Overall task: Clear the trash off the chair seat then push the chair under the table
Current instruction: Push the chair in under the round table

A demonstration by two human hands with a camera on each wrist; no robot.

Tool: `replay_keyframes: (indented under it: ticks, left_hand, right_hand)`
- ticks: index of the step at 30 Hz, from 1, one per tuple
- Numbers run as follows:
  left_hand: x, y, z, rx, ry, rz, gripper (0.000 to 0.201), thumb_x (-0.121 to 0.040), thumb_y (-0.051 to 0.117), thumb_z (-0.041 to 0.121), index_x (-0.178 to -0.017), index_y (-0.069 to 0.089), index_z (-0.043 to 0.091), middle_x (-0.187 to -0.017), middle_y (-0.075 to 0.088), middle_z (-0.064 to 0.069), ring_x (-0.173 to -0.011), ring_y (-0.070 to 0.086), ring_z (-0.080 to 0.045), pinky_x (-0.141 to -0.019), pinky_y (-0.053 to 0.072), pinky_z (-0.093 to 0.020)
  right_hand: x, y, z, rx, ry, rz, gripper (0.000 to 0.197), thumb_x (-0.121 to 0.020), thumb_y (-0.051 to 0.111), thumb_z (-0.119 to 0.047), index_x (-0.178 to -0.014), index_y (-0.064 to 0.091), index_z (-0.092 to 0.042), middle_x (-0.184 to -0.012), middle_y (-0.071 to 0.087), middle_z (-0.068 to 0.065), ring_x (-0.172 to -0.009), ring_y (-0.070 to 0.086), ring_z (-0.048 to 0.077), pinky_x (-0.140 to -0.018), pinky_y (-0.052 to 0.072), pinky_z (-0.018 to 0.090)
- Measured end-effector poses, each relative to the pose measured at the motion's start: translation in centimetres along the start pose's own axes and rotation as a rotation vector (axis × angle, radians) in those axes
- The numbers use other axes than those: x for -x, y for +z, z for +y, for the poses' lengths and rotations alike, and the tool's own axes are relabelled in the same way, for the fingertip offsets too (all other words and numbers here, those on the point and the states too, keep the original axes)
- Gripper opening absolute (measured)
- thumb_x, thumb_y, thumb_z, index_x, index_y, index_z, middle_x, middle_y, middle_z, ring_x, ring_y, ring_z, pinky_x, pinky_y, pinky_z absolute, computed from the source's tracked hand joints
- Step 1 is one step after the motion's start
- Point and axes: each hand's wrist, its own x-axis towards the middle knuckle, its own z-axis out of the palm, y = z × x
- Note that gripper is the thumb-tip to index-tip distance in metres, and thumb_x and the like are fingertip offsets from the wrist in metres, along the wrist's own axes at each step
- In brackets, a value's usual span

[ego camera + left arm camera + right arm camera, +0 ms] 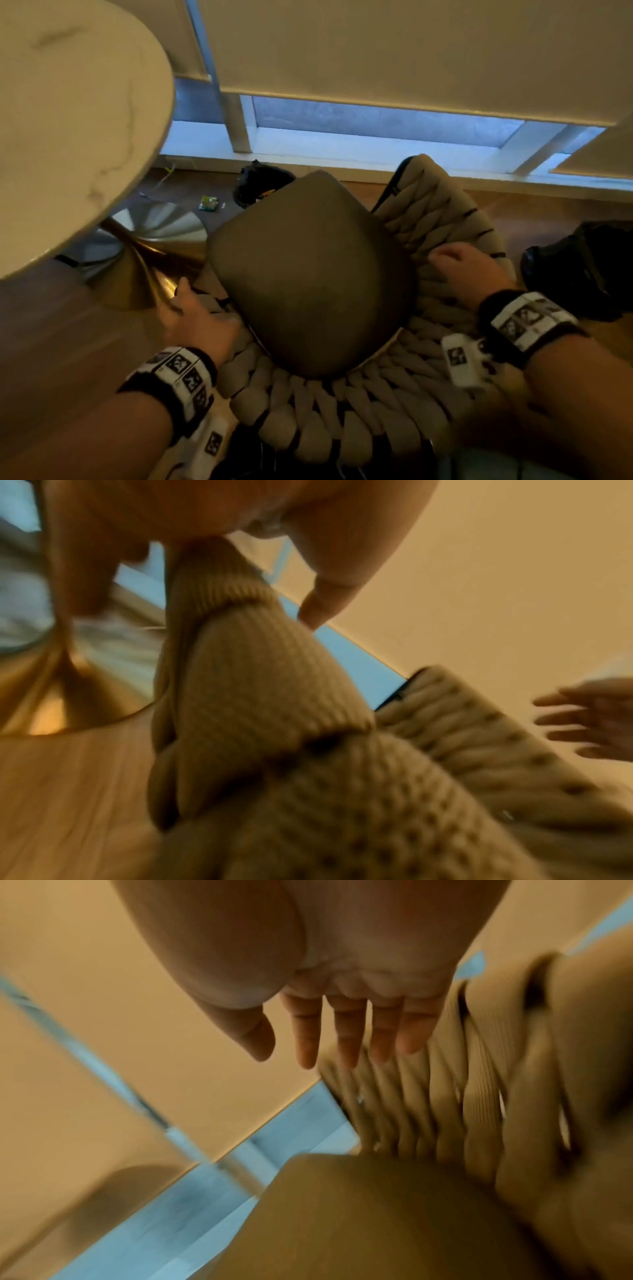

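The chair (342, 394) was seen from above beside the round bench (78, 113), its seat cushion (308, 274) bare. Its woven left arm was gripped by the left hand (195, 315). The right hand (469, 270) was held over the right arm, fingers (346, 1031) straight and spread. A green wrapper (209, 203) and black bag (260, 185) lay on the floor (68, 325).

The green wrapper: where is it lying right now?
In the head view the green wrapper lies on the wood floor beyond the chair seat, between the table's brass base and a black bag near the window.
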Motion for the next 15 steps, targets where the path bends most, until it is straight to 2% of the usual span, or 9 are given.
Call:
replay_keyframes:
  ticks: [2, 3, 6, 9, 11, 13, 15]
  left_hand:
    - [-0.3, 1.1, -0.3, 0.058, -0.011, 0.06, 0.093, -0.079, 0.065, 0.019, -0.15, 0.007, 0.029, -0.152, 0.025, -0.02, -0.131, 0.036, -0.04, -0.107, 0.038, -0.048]
    - [-0.4, 1.5, -0.5, 0.058, -0.003, 0.101, 0.088, -0.081, 0.062, 0.015, -0.151, 0.009, 0.027, -0.15, 0.029, -0.021, -0.13, 0.038, -0.039, -0.107, 0.039, -0.049]
    - [-0.5, 1.9, -0.3, -0.005, -0.012, 0.134, 0.079, -0.085, 0.056, 0.012, -0.15, 0.013, 0.027, -0.15, 0.027, -0.021, -0.129, 0.039, -0.039, -0.104, 0.04, -0.05]
    - [-0.5, 2.1, 0.2, -0.006, -0.085, 0.136, 0.076, -0.087, 0.056, 0.011, -0.148, 0.016, 0.031, -0.15, 0.025, -0.021, -0.128, 0.041, -0.04, -0.103, 0.04, -0.051]
    - [-0.4, 2.0, 0.5, -0.005, -0.104, 0.144, 0.076, -0.087, 0.056, 0.011, -0.148, 0.016, 0.033, -0.151, 0.024, -0.019, -0.128, 0.041, -0.039, -0.104, 0.04, -0.051]
    - [-0.6, 2.0, 0.5, -0.009, -0.106, 0.152, 0.077, -0.086, 0.056, 0.012, -0.147, 0.017, 0.034, -0.151, 0.024, -0.017, -0.129, 0.042, -0.037, -0.105, 0.041, -0.05]
    - [-0.7, 2.0, 0.1, -0.029, -0.102, 0.148, 0.076, -0.084, 0.056, 0.013, -0.146, 0.018, 0.034, -0.149, 0.027, -0.017, -0.128, 0.042, -0.037, -0.105, 0.041, -0.05]
  right_hand:
    - [-5.2, -2.7, 0.7, 0.107, 0.011, 0.079, 0.038, -0.093, 0.059, -0.032, -0.124, 0.06, -0.01, -0.119, 0.064, 0.017, -0.107, 0.059, 0.036, -0.087, 0.045, 0.04]
    - [-7.8, -3.7, 1.1, 0.189, -0.005, 0.106, 0.041, -0.092, 0.059, -0.031, -0.125, 0.058, -0.008, -0.12, 0.063, 0.023, -0.106, 0.059, 0.04, -0.087, 0.046, 0.044]
    - [-13.3, -5.2, 2.5, 0.38, -0.048, 0.089, 0.051, -0.089, 0.062, -0.025, -0.134, 0.047, -0.004, -0.127, 0.057, 0.03, -0.109, 0.056, 0.047, -0.089, 0.046, 0.05]
    - [-16.1, -5.1, 4.7, 0.452, -0.145, 0.02, 0.063, -0.089, 0.063, -0.021, -0.143, 0.036, -0.005, -0.137, 0.052, 0.03, -0.118, 0.053, 0.045, -0.097, 0.041, 0.048]
    - [-17.0, -5.0, 5.4, 0.411, -0.193, 0.021, 0.059, -0.089, 0.063, -0.014, -0.142, 0.039, -0.006, -0.134, 0.053, 0.03, -0.117, 0.053, 0.046, -0.096, 0.041, 0.049]
    - [-17.6, -4.9, 5.2, 0.364, -0.191, 0.013, 0.057, -0.089, 0.063, -0.009, -0.141, 0.041, -0.003, -0.133, 0.052, 0.033, -0.116, 0.052, 0.048, -0.095, 0.041, 0.05]
    - [-17.2, -4.7, 4.7, 0.355, -0.148, 0.006, 0.063, -0.09, 0.061, -0.008, -0.146, 0.033, -0.002, -0.136, 0.048, 0.036, -0.119, 0.05, 0.051, -0.097, 0.041, 0.052]
